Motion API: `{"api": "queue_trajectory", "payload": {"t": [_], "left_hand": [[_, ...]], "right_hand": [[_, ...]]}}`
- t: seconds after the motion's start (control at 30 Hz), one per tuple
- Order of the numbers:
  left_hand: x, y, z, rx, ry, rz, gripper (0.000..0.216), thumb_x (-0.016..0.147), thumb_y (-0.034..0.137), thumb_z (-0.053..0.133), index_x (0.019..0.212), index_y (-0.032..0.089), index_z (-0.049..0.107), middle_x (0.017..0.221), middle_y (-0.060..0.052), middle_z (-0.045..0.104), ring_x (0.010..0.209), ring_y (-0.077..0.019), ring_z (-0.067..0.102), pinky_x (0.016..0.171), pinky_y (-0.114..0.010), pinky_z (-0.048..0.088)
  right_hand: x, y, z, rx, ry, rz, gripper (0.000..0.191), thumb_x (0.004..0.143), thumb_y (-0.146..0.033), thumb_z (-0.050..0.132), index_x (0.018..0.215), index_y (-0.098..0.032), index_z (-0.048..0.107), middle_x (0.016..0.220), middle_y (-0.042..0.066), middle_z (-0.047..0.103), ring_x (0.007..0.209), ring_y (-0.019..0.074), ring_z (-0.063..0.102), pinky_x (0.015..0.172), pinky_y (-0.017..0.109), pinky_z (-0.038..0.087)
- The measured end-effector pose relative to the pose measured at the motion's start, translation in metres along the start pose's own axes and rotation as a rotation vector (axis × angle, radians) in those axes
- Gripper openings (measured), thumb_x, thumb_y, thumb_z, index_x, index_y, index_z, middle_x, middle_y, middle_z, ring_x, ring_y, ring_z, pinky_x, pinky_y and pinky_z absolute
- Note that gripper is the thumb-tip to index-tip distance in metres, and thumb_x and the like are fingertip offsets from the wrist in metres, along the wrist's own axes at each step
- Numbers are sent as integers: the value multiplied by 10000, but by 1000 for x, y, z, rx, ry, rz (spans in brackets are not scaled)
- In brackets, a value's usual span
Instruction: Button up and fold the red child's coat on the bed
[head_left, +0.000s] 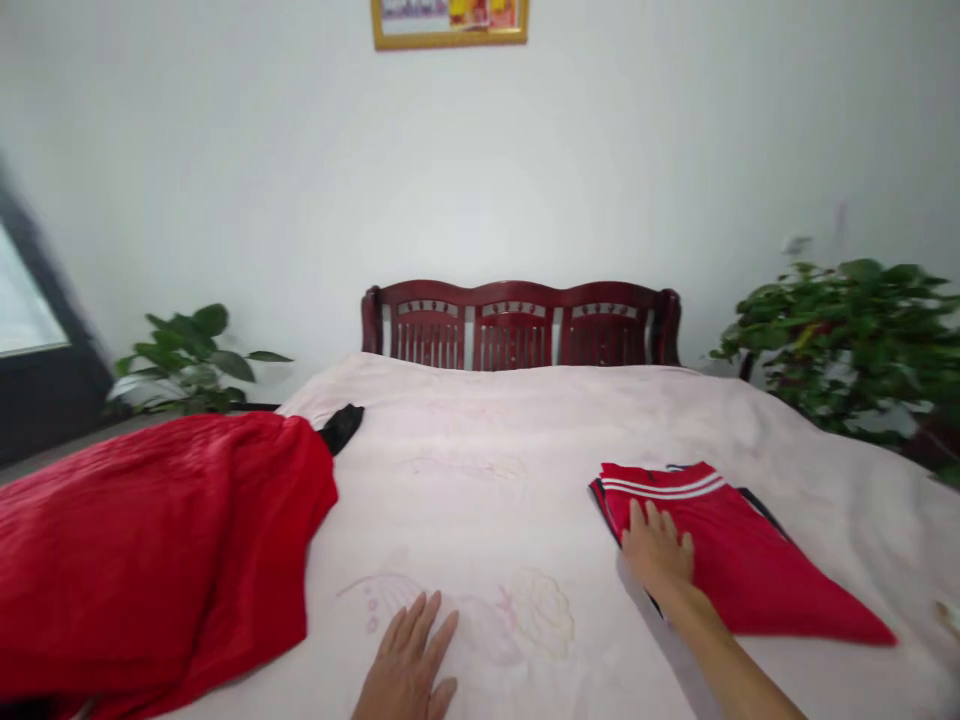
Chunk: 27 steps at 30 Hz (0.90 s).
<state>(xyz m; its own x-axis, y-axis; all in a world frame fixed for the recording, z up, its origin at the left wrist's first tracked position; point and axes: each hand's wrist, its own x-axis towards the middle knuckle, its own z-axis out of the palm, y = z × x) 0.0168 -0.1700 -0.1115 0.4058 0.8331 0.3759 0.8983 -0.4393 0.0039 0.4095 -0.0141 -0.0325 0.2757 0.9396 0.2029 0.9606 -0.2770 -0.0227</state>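
My right hand (pixel 656 550) lies flat, palm down, on the near left part of a folded red garment (pixel 739 565) with white stripes and a black edge, on the right side of a pale pink bedcover (pixel 495 440). My left hand (pixel 409 665) rests flat on the bare bedcover at the bottom middle, fingers slightly apart, holding nothing. A large loose red cloth (pixel 150 550) with a black piece (pixel 341 428) at its far corner lies spread to the left of that hand.
A dark red wooden headboard (pixel 521 325) stands at the far end of the bed against a white wall. Potted green plants stand at the left (pixel 187 360) and right (pixel 851 335). A gold-framed picture (pixel 448 22) hangs above.
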Motion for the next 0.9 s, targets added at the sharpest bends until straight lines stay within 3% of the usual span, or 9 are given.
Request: {"api": "queue_trajectory", "payload": {"t": [0.1, 0.23, 0.33, 0.43, 0.47, 0.53, 0.67, 0.8, 0.9], "left_hand": [[-32, -3, -10, -64, -45, -9, 747, 775, 252, 671, 1465, 334, 399, 1512, -96, 409, 1356, -328, 445, 1075, -492, 444], [-70, -25, -33, -171, 55, -70, 706, 830, 217, 605, 1481, 324, 354, 1510, -76, 439, 1363, -258, 448, 1081, -417, 452], [-88, -62, -81, -103, 322, -332, 619, 900, 172, 490, 1481, 314, 334, 1483, -71, 469, 1344, -210, 469, 1068, -381, 465], [-99, -106, -147, 132, 518, -571, 579, 893, 181, 495, 1458, 248, 385, 1485, -118, 430, 1403, -269, 369, 1133, -492, 360], [-103, -121, -167, 223, 493, -595, 594, 865, 154, 510, 1446, 236, 414, 1505, -127, 397, 1436, -298, 301, 1147, -519, 318], [-110, -146, -197, 365, 324, -560, 655, 794, 84, 544, 1420, 259, 470, 1522, -120, 379, 1458, -341, 231, 1158, -557, 252], [-118, -183, -215, 515, 9, -419, 559, 772, 66, 574, 1291, 267, 614, 1469, -126, 470, 1417, -363, 315, 1160, -572, 179], [-101, -203, -224, 488, -57, -347, 319, 877, 160, 495, 1126, 243, 675, 1251, -126, 637, 1247, -310, 514, 1083, -493, 307], [-70, -215, -246, 369, -33, -499, 219, 916, 266, 453, 1002, 244, 653, 999, -82, 702, 978, -261, 633, 865, -372, 434]], "right_hand": [[-50, -43, 11, 46, 149, -280, 585, 873, -350, 326, 1428, -246, 479, 1513, 87, 420, 1444, 264, 278, 1156, 473, 250], [-109, -84, 41, 159, 95, -489, 579, 898, -425, 270, 1358, -222, 556, 1459, 75, 495, 1388, 286, 390, 1137, 510, 289], [-121, -90, 58, 186, 173, -547, 574, 881, -414, 300, 1329, -197, 587, 1438, 98, 516, 1356, 306, 432, 1108, 530, 320], [-115, -85, 65, 199, 261, -597, 540, 867, -394, 332, 1266, -197, 638, 1391, 111, 561, 1319, 325, 472, 1078, 538, 355], [-113, -83, 65, 197, 279, -622, 525, 863, -376, 336, 1242, -199, 653, 1378, 114, 572, 1310, 332, 480, 1071, 542, 359], [-111, -82, 65, 188, 302, -655, 504, 856, -335, 335, 1201, -201, 677, 1356, 118, 589, 1293, 342, 495, 1053, 549, 372], [-114, -84, 64, 180, 320, -638, 514, 868, -323, 302, 1200, -201, 675, 1348, 117, 596, 1276, 335, 510, 1037, 540, 384], [-117, -87, 63, 188, 309, -606, 535, 885, -348, 270, 1243, -213, 645, 1359, 100, 590, 1287, 310, 500, 1059, 526, 369], [-117, -88, 60, 213, 269, -571, 549, 891, -389, 281, 1270, -194, 627, 1370, 108, 580, 1293, 309, 497, 1067, 522, 370]]}}
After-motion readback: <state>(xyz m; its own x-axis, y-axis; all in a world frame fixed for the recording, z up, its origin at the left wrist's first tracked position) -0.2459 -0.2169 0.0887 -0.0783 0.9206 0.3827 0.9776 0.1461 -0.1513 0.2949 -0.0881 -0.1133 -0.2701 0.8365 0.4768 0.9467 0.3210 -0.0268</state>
